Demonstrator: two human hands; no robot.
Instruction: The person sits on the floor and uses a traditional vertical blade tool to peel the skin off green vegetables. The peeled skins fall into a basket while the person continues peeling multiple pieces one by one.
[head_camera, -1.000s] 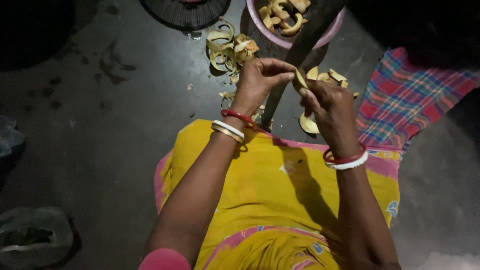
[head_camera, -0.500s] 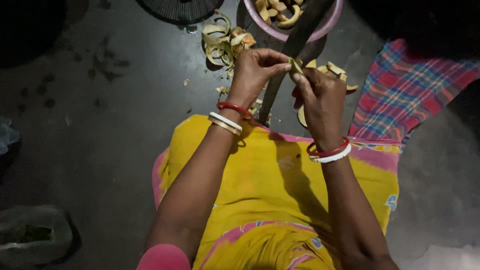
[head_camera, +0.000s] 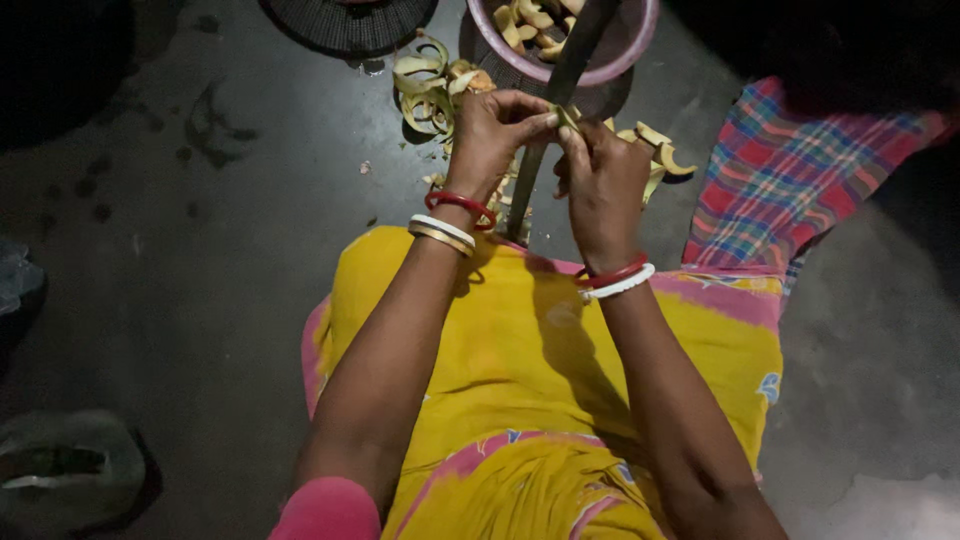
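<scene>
My left hand (head_camera: 492, 135) and my right hand (head_camera: 597, 180) meet at an upright dark blade (head_camera: 560, 90) that rises from the floor in front of my yellow-clad knees. Both pinch a small yellowish slice of fruit (head_camera: 567, 118) against the blade's edge, left fingertips on one side, right fingertips on the other. Most of the slice is hidden by the fingers. Red, white and gold bangles circle both wrists.
A pink bowl (head_camera: 640, 35) with cut pieces stands beyond the blade. Curled peels (head_camera: 425, 85) lie at its left, cut slices (head_camera: 655, 145) at the right. A dark woven basket (head_camera: 345, 20) sits top left, a plaid cloth (head_camera: 800, 180) at right, a plastic bag (head_camera: 60, 470) bottom left.
Both hands have drawn closer together and nearer the blade, the right hand shifting left. The view has drifted, so bowl and peels sit slightly further left and higher.
</scene>
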